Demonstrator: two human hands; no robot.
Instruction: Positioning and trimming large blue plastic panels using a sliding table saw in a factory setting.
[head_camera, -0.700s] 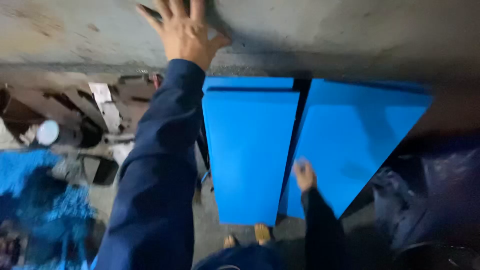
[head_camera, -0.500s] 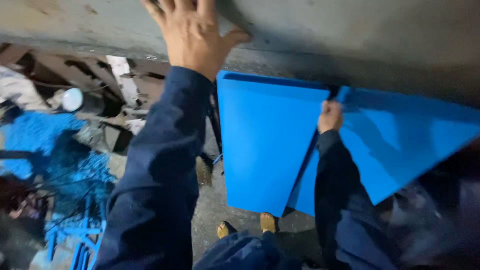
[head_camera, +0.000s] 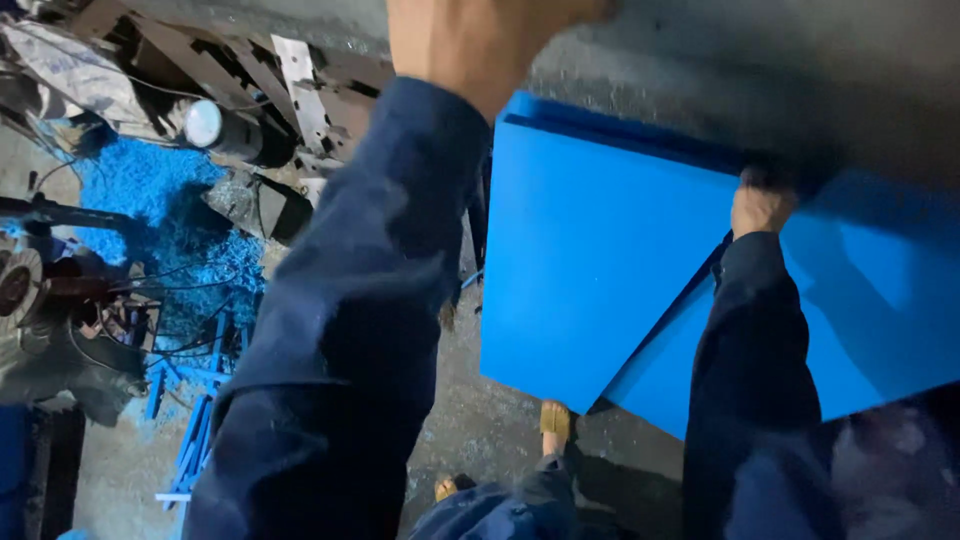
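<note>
Two blue panels (head_camera: 590, 260) lean against the grey wall (head_camera: 760, 70), stiff, smooth and likely light, best gripped by an edge; right hand (head_camera: 762, 205) fingers clasp the rear panel's top, left hand (head_camera: 480, 40) fingers unseen

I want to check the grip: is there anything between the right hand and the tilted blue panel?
Nothing visible. The right hand already rests on the top edge of the tilted blue panel, beside the upright blue panel.

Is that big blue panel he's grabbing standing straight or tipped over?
Tipped. The right-hand blue panel slants, its lower edge running diagonally across the straighter blue panel beside it, with the right hand at its top corner.
</note>
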